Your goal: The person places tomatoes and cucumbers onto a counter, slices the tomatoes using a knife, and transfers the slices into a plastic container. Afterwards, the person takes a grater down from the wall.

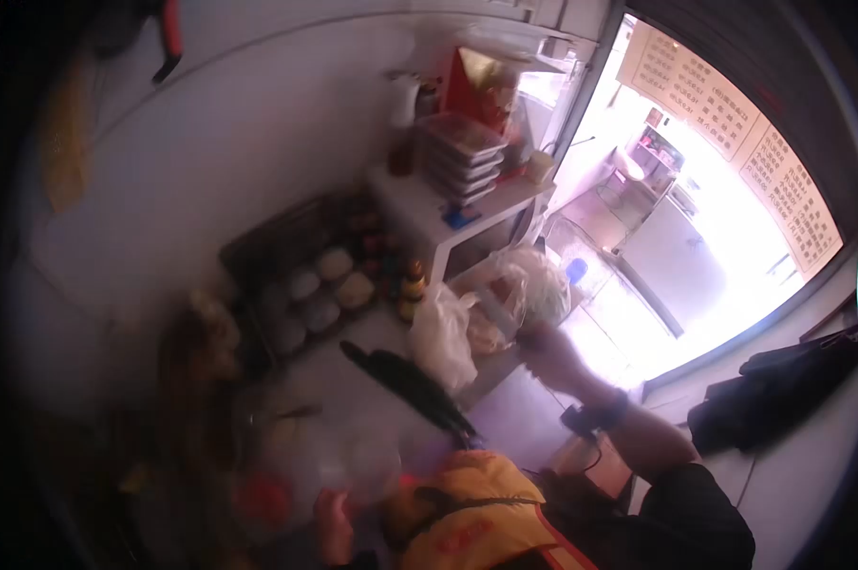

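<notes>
My right hand (549, 356) reaches forward with its fingers curled, against the near side of a clear plastic bag (533, 280) with something brownish inside. What the fingers hold there is too dark and blurred to make out. Just left of it stands a whitish plastic bag (445, 337). Low in the view, my left hand (333, 521) is partly visible and blurred, close to a red blurred thing (264, 499); its grip is unclear. Between the hands lies a long dark object (405, 380) of uncertain kind.
A white stand (419, 204) carries stacked plastic containers (462, 157) and a red box (481, 90). Beside it are bottles (413, 285) and a dark tray (286, 285) with pale round items. A bright opening lies right, dark cloth (771, 389) below it.
</notes>
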`<state>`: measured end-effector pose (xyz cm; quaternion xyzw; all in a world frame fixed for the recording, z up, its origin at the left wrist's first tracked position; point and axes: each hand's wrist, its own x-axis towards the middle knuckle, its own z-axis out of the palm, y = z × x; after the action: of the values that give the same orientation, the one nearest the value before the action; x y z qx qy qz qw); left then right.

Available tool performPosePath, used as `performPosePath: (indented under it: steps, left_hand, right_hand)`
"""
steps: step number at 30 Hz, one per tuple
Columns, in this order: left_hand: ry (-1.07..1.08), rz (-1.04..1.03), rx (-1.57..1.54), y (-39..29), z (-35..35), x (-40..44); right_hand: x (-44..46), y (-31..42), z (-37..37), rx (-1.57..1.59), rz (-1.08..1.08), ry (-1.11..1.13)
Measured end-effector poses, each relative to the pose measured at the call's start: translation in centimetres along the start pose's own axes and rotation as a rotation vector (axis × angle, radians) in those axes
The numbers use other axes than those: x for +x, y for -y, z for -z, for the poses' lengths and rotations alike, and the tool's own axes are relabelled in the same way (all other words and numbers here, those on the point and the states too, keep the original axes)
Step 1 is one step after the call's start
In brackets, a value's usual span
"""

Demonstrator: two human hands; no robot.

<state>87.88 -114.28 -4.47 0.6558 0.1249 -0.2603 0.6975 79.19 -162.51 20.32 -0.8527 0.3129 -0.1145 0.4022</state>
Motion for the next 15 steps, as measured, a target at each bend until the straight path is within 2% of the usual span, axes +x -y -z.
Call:
performPosePath:
  steps: [1,3,5,9,11,12,14,15]
  left_hand:
    - [-0.045,-0.228,0.143,2.3,-0.2,1.1]
    - [-0.102,-0.457,0.299,1.2,-3.2,1.2]
    - [-0.112,0.159,-0.138,-1.8,-5.1,-0.1]
    - [-0.065,0.198,-0.19,1.1,-4.9,0.9]
    - [-0.082,0.068,-0.231,2.3,-6.4,-0.7]
    - [-0.11,0.069,-0.232,0.9,-8.2,-1.9]
    - [-0.315,0.254,-0.265,-3.4,-12.1,-4.1]
    - [-0.339,0.253,-0.271,-2.7,-12.1,-4.7]
  right_hand:
    - [2.0,0.2,3.3,0.12,-0.033,0.003]
    - [6.5,-1.9,7.5,0.239,-0.018,-0.106]
    - [11.0,-4.9,10.3,0.191,0.083,-0.133]
    - [17.4,-6.4,12.9,0.16,0.033,-0.093]
    - [18.9,-6.2,12.9,0.316,-0.15,0.019]
    - [19.6,-7.0,12.5,0.322,-0.149,0.047]
    - [20.2,-8.5,11.6,0.342,-0.134,0.127]
    - [20.4,-8.8,11.3,0.345,-0.13,0.151]
